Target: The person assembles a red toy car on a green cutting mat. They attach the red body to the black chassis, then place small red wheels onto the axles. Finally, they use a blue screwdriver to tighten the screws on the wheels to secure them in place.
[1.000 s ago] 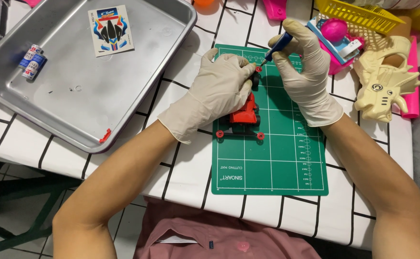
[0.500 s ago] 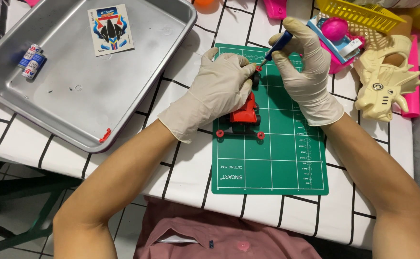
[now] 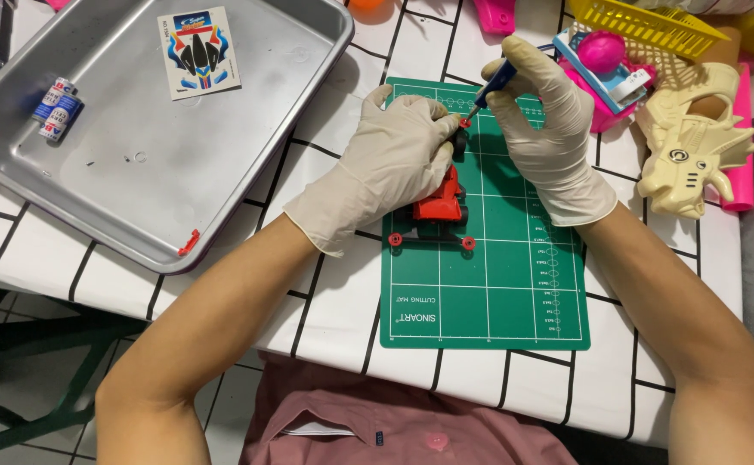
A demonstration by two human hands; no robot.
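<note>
Gloved hands hold almost as half a second ago: left hand (image 3: 392,164) still clamps the red toy car (image 3: 440,205) on the green cutting mat (image 3: 489,293), right hand (image 3: 549,129) fingers still pinching the blue screwdriver (image 3: 495,84), tip at the car's front, so the screw work continues.

tray (image 3: 248,129): grey metal, upper left on the table
sticker sheet (image 3: 198,52): flat inside the tray
batteries (image 3: 56,108): two, side by side in the tray
red clip (image 3: 189,242): at the tray's near rim
dragon head (image 3: 689,151): cream plastic, far right
basket (image 3: 644,26): yellow, top right
egg (image 3: 602,52): pink, beside the basket
</note>
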